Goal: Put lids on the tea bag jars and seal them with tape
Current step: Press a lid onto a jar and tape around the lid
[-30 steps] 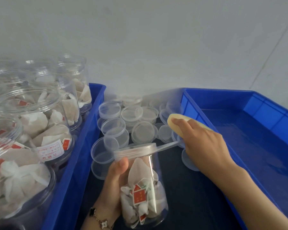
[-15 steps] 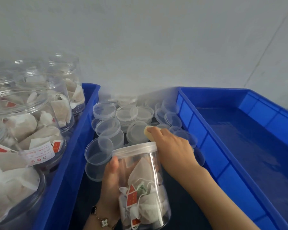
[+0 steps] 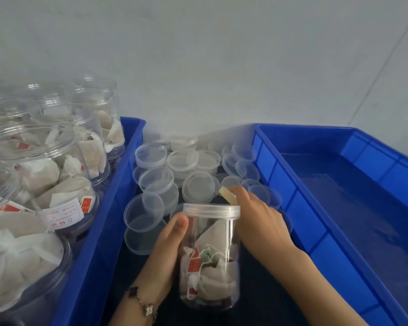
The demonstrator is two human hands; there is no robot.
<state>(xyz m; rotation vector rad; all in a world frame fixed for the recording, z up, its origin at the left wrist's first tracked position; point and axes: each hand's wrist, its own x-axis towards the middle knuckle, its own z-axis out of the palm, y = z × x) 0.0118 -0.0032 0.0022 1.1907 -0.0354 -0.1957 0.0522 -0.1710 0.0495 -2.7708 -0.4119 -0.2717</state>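
- A second ago my right hand held the tape roll out over the loose lids, a strip stretched back to the jar; now it has come in against the lid, roll pinched at the rim.
- My left hand grips the jar body as before, thumb up near the lid; the jar stands between the two blue trays, on the dark bench.
- The lid sits on; I judge the strip is being laid round the seam, though the clear tape cannot be made out.
- Open jars of tea bags wait in the left tray; the right tray holds nothing I can see.
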